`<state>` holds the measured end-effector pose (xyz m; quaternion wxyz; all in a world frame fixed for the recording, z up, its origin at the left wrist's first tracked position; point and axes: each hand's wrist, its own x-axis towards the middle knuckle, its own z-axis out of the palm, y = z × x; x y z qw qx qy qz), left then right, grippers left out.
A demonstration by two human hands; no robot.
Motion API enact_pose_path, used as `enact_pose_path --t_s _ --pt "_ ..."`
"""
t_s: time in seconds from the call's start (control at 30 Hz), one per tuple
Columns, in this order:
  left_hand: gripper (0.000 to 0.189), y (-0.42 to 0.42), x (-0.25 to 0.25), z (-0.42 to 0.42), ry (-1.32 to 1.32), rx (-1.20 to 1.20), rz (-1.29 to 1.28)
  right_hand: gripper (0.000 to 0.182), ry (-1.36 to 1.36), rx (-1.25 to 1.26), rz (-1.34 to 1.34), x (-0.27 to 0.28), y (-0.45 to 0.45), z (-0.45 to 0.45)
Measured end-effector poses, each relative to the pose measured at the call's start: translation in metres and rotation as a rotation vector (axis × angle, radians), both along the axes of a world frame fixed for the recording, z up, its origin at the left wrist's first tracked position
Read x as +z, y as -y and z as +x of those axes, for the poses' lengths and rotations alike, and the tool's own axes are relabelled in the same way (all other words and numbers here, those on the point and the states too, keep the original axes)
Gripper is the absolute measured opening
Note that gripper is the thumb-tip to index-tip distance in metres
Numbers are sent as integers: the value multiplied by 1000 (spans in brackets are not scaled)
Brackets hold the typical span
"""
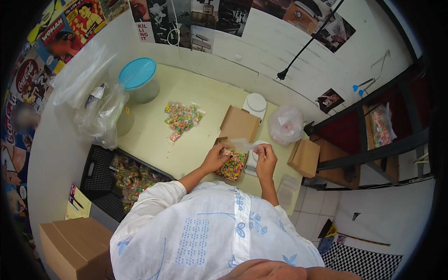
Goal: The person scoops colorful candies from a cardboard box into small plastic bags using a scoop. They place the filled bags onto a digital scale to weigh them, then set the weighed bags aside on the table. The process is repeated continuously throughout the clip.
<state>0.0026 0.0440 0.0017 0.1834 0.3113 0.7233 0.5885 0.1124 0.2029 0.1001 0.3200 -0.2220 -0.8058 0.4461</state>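
An open cardboard box in front of me is filled with small colourful pieces that look like candy. My left hand is over the box's left side, its fingertips down at the pieces. Some pinkish bits show by those fingertips, but whether they are pinched or only touched is unclear. A small clear plastic bag stretches above the box's far side. Its right end is pinched between the thumb and fingers of my right hand. Behind that hand, a white kitchen scale stands beside the box, partly hidden.
Filled clear packets lie in a pile left of the box. A black plastic crate holds more packets. Further back are a blue-lidded tub, another white scale and a bundled plastic bag. Clear bags lie at right.
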Motion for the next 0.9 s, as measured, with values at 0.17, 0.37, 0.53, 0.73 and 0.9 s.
enact_pose_path --t_s 0.17,0.37,0.53,0.73,0.9 --pt "33 1 -3 -1 127 35 41 9 175 178 127 -30 4 4" --pt "33 3 -11 -1 163 9 18 17 246 303 350 -70 19 14" --pt "31 3 -2 2 63 -37 -75 18 236 319 79 -51 30 0" --pt "31 0 12 7 26 -105 -19 10 184 256 20 -62 23 -2" --pt "29 8 13 5 234 -166 55 8 165 221 110 -55 16 1"
